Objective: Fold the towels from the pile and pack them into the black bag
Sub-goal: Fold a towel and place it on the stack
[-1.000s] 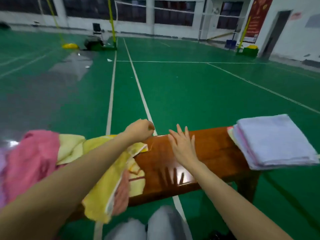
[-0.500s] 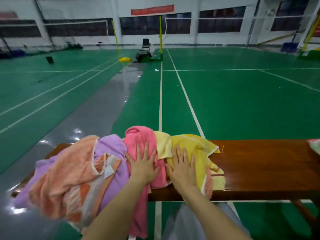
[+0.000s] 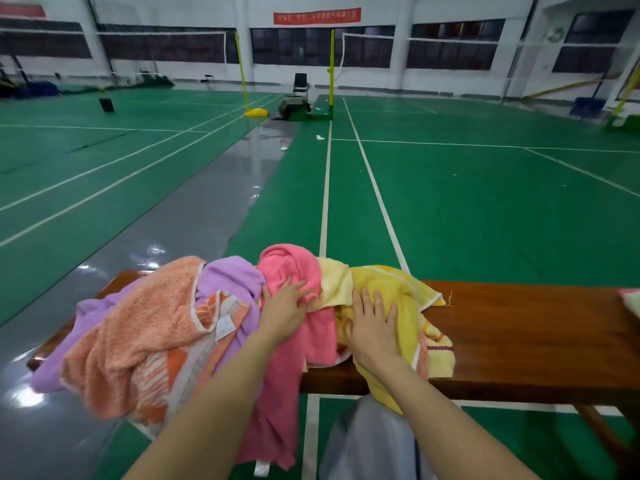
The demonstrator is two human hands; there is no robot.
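A heap of crumpled towels covers the left half of a wooden bench [image 3: 519, 327]: an orange towel [image 3: 145, 327], a purple towel [image 3: 232, 275], a pink towel [image 3: 291, 268] and a yellow towel [image 3: 391, 285]. My left hand [image 3: 284, 306] lies on the pink towel with its fingers starting to curl into the cloth. Flat on the yellow towel rests my right hand [image 3: 372, 327], fingers straight and spread. The black bag is out of sight.
A corner of a folded towel stack [image 3: 632, 303] shows at the bench's right end. My knees [image 3: 374, 441] sit under the bench's front edge. Green court floor, net posts [image 3: 330, 67] and a chair [image 3: 300, 83] lie far beyond.
The view has swung left from the folded stack to the pile. Both hands came onto the towels; my left hand's fingers now dig slightly into the pink towel.
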